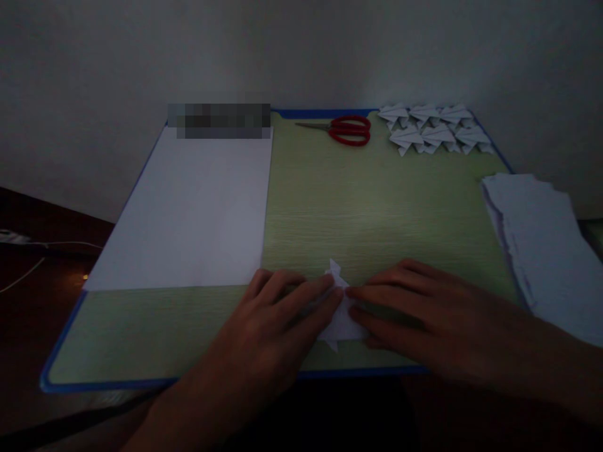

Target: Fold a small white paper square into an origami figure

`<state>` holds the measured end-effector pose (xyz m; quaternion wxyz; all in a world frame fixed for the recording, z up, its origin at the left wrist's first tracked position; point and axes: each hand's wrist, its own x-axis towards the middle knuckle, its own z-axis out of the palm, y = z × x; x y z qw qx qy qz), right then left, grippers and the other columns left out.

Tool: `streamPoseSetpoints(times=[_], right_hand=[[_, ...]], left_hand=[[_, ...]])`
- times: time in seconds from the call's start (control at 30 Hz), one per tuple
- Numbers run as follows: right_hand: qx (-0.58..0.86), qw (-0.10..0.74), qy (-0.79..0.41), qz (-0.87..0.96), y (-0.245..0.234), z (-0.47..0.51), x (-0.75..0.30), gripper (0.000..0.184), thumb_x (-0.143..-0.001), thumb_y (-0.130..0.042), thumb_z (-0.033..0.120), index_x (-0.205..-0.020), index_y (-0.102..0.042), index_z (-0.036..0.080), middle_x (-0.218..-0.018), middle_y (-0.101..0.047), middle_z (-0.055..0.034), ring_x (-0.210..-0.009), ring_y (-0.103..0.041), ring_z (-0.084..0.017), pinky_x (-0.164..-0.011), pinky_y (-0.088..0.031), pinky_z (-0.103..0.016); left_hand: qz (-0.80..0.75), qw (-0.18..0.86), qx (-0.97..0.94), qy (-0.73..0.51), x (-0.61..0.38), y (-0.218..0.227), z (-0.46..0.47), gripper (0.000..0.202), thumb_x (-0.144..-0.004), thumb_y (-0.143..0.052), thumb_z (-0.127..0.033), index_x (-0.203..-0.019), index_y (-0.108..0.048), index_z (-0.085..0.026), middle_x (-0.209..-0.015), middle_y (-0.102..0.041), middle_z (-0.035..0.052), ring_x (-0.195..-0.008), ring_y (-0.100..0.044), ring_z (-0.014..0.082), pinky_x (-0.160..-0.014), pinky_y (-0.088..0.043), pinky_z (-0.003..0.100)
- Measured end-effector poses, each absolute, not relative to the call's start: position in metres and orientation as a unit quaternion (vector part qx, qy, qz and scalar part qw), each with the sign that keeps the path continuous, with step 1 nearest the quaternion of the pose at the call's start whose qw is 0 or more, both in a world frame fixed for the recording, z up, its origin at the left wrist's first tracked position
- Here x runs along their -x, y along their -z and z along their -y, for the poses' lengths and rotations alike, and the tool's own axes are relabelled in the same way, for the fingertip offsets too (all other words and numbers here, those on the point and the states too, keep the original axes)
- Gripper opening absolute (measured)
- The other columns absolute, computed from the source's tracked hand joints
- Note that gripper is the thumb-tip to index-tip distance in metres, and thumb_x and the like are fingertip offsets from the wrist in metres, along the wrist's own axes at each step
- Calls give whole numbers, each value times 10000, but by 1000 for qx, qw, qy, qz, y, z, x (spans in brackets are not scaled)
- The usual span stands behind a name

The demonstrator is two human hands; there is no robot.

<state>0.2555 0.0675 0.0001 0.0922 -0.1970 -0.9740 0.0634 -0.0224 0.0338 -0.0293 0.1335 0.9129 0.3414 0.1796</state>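
Observation:
A small white folded paper figure [343,323] lies on the table near its front edge, with pointed tips showing at its top and bottom. My left hand [277,314] comes in from the lower left, its fingertips pressing on the paper's left and middle. From the right, my right hand [419,307] meets it, fingers drawn together and touching the paper's right side. The two hands' fingertips almost touch over the fold. Parts of the paper and both thumbs are hidden beneath the fingers.
Red-handled scissors [349,130] lie at the back. Several folded paper figures [436,129] sit in two rows at the back right. A large white sheet [188,213] covers the left side. A paper stack [546,245] overhangs the right edge of the green table [377,201].

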Motion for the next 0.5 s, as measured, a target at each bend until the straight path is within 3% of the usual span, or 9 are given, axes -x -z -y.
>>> streamPoseSetpoints(times=[0.3,0.5], right_hand=[[120,127,16,984,-7,-68,-251,393,-1071,-372,132,-1087,-765,121,-1100,-794,-114,-941,-680,-235,-868,-509,-402],[129,158,-1,979,2,-74,-252,275,-1072,-475,149,-1079,-750,153,-1120,-797,-62,-942,-663,-210,-834,-473,-387]], left_hand=[[-340,79,-922,-166,17,25,-34,376,-1012,-578,-114,-1385,-602,-152,-1516,-604,97,-1107,-581,283,-903,-430,478],[-341,88,-919,-178,18,27,-33,389,-998,-587,-104,-1384,-612,-150,-1501,-613,98,-1096,-580,288,-893,-432,490]])
